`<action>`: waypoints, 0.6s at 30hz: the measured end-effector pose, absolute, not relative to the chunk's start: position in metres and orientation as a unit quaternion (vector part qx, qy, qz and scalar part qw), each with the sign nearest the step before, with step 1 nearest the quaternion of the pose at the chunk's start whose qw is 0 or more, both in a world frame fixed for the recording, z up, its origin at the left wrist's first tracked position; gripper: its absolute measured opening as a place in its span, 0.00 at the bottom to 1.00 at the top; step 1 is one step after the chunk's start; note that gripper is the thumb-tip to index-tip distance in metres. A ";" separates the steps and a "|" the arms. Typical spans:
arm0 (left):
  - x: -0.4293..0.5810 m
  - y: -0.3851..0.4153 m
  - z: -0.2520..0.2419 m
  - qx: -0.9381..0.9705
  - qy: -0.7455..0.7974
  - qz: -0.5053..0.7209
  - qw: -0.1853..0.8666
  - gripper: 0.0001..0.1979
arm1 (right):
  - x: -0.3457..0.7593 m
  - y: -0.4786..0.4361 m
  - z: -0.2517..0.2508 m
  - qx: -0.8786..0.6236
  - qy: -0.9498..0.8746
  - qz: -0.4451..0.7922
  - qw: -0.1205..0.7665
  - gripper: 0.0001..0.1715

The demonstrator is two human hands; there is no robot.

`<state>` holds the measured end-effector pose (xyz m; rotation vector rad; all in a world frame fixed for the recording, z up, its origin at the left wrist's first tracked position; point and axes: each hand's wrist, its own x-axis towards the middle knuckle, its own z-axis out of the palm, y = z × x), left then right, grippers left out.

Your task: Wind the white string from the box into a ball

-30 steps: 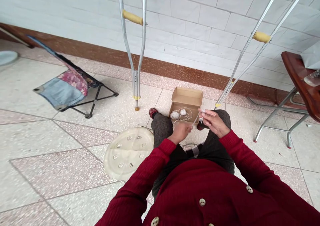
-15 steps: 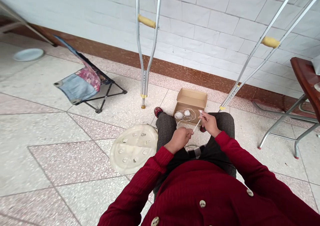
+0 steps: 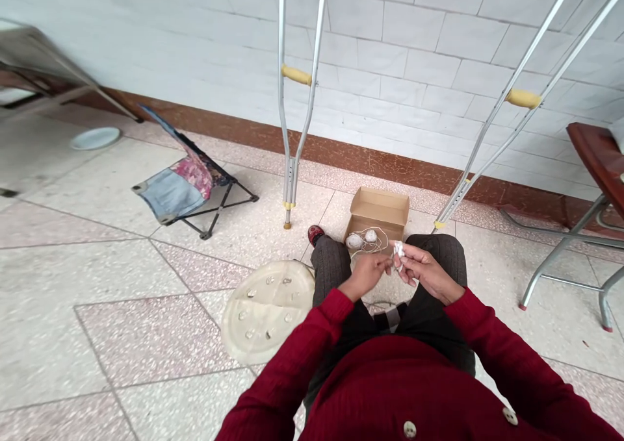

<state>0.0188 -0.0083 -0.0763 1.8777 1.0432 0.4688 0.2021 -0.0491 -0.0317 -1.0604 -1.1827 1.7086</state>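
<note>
Over my lap, my left hand is closed in a pinch, its fingertips meeting those of my right hand. My right hand has white yarn bunched around its fingers, with the index finger stretched out to the left. A thin white strand runs between the fingertips; its exact path is too small to make out. Just beyond my hands, an open cardboard box stands on the floor between my feet. Inside lie a ball of white yarn, a second smaller ball and loose loops of strand.
Two metal crutches lean on the tiled wall. To the left are a folding stool, a round pale mat and a white basin. A brown chair stands at right.
My hands have come together; the white length stretched between them is now bunched at my right fingers. The view has shifted slightly, so everything sits lower and mostly further right.
</note>
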 end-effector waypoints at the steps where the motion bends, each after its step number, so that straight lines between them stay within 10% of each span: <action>1: 0.021 -0.020 -0.083 0.751 0.431 0.174 0.470 0.17 | 0.205 -0.040 -0.036 -0.445 -0.472 0.644 0.405 0.29; 5: 0.012 -0.052 -0.084 0.762 0.418 0.129 0.477 0.16 | 0.212 -0.024 -0.075 -0.561 -0.532 0.535 0.340 0.33; 11: -0.023 -0.019 -0.052 0.805 0.437 0.214 0.340 0.16 | 0.198 -0.088 -0.068 -0.416 -0.558 0.697 0.175 0.34; 18: 0.016 -0.046 -0.078 0.798 0.410 0.142 0.419 0.17 | 0.211 -0.058 -0.019 -0.422 -0.508 0.668 0.343 0.36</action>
